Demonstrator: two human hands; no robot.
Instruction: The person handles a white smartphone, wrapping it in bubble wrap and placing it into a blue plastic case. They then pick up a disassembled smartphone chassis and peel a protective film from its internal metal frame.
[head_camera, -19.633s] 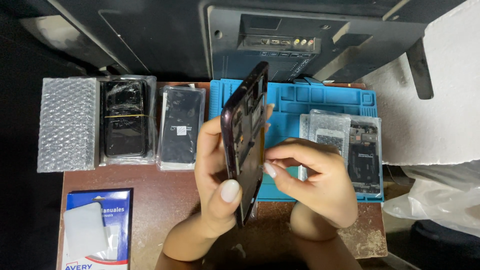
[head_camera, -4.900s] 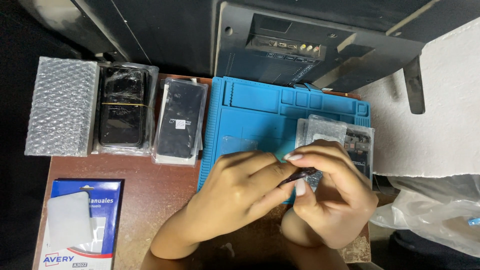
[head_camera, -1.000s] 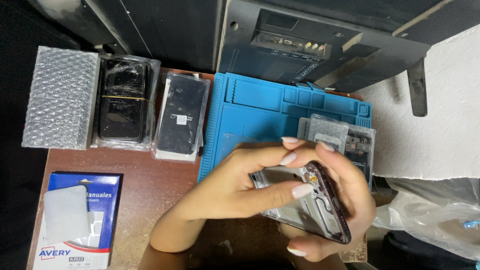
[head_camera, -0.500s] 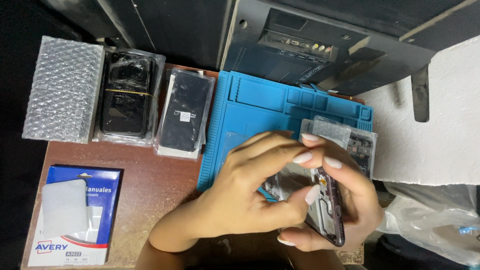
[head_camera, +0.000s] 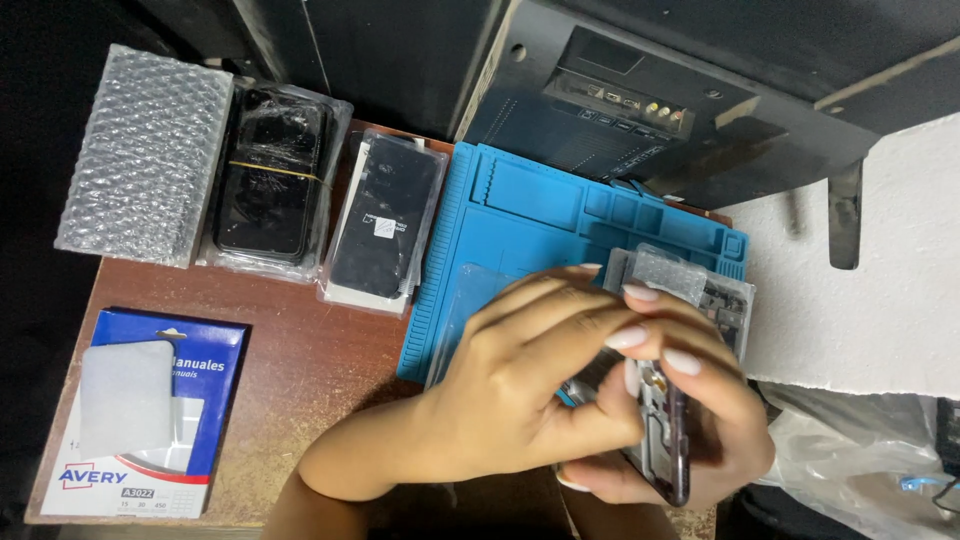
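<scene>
My right hand (head_camera: 705, 440) cradles an opened dark phone body (head_camera: 665, 445) from below, tilted on its edge so its inner parts face my left hand. My left hand (head_camera: 520, 390) lies over the phone, its fingertips pressing on the phone's inside near the top edge. Both hands hover over the right part of a blue repair mat (head_camera: 540, 225). Most of the phone is hidden by my left hand.
Along the back left lie a bubble-wrap pad (head_camera: 145, 155), a cracked black phone in a clear bag (head_camera: 270, 180) and a bagged black phone panel (head_camera: 385, 225). A blue label pack (head_camera: 150, 410) sits front left. Bagged parts (head_camera: 700, 290) rest on the mat's right. White foam (head_camera: 860, 270) stands right.
My left hand has slid further over the phone, covering more of it. The phone has turned more onto its edge in my right hand.
</scene>
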